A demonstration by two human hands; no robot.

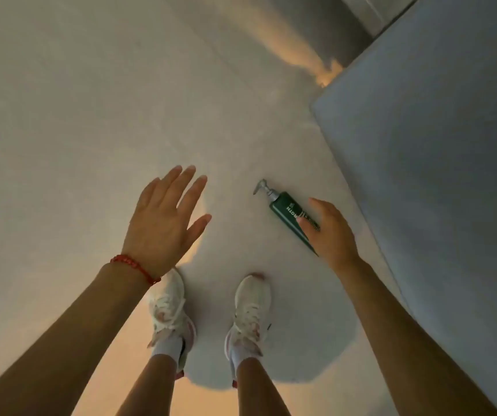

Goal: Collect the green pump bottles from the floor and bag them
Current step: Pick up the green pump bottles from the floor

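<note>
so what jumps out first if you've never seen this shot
A dark green pump bottle lies on its side on the pale floor, right of centre, with the right hand reaching onto its lower end. The left hand, spread open and empty, hovers above white sneakers.

pale floor (76, 121) carries one green pump bottle (286, 210) lying flat, its lower end under the right hand's fingers (310, 225), white shoes (251, 313) standing nearby.
</note>
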